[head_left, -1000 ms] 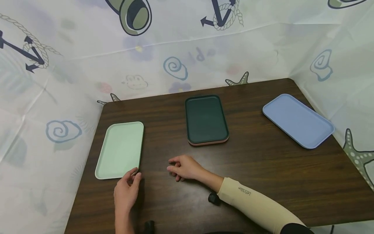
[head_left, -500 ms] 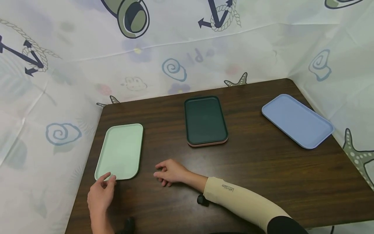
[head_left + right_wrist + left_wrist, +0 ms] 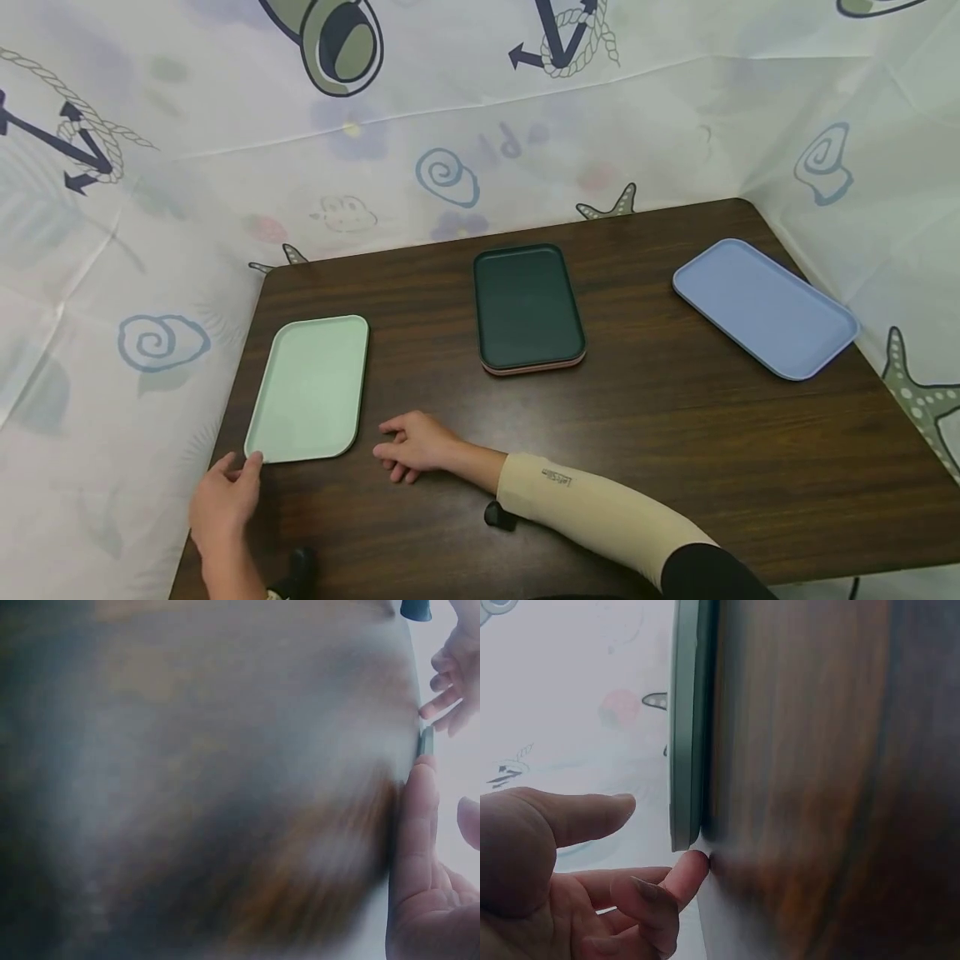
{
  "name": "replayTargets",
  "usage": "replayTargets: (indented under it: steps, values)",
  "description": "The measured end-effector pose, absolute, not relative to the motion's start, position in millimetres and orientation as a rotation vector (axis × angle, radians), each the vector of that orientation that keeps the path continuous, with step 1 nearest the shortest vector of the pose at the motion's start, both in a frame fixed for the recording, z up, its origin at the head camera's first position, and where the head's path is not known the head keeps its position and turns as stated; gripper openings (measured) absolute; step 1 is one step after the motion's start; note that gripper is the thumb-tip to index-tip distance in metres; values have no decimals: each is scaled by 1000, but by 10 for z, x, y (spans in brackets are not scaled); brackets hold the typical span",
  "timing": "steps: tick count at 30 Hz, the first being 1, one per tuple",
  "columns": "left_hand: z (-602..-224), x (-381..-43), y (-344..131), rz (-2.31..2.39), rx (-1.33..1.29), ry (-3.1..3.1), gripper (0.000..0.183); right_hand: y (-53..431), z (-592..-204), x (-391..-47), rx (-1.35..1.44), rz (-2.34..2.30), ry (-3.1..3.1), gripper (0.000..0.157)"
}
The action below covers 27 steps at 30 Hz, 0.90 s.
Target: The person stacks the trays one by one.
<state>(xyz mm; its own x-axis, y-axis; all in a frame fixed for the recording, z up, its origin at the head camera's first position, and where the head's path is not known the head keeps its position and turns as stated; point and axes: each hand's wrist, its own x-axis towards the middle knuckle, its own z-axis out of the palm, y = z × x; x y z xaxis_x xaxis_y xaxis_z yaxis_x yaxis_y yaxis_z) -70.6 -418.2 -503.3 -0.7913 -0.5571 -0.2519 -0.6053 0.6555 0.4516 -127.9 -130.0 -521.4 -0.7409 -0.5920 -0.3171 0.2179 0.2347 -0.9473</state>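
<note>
A pale green tray (image 3: 309,387) lies flat on the left of the table. By its near left corner is my left hand (image 3: 225,504). In the left wrist view the thumb (image 3: 592,817) stands apart from the tray's rim (image 3: 684,735), and a fingertip (image 3: 694,870) is close to the corner; whether it touches cannot be made out. My right hand (image 3: 416,443) hovers or rests low over the wood, right of the same tray, its fingers loosely bent around nothing. The right wrist view shows these fingers (image 3: 418,832) in front of a sliver of the tray.
A dark green tray (image 3: 528,308) sits on a pinkish one (image 3: 534,367) in the middle of the brown table (image 3: 637,442). Toward the right edge a blue tray (image 3: 765,308) lies at a slant. Patterned cloth (image 3: 450,100) hangs behind and on both sides.
My left hand has slid left along the green tray's near edge, from its right corner to its left corner. My right hand has shifted left and slightly nearer. The trays look unmoved.
</note>
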Motion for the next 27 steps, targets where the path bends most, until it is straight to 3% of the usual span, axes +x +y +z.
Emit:
replayTargets:
  steps: [9, 27]
  values:
    - [-5047, -788, -4240, 722, -841, 2797, 73, -1379, -5209, -1260, -320, -1578, 1819, 53]
    - [-5096, -768, -4106, 801, -892, 2847, 53, -1439, -5251, -1311, -286, -1672, 1686, 59]
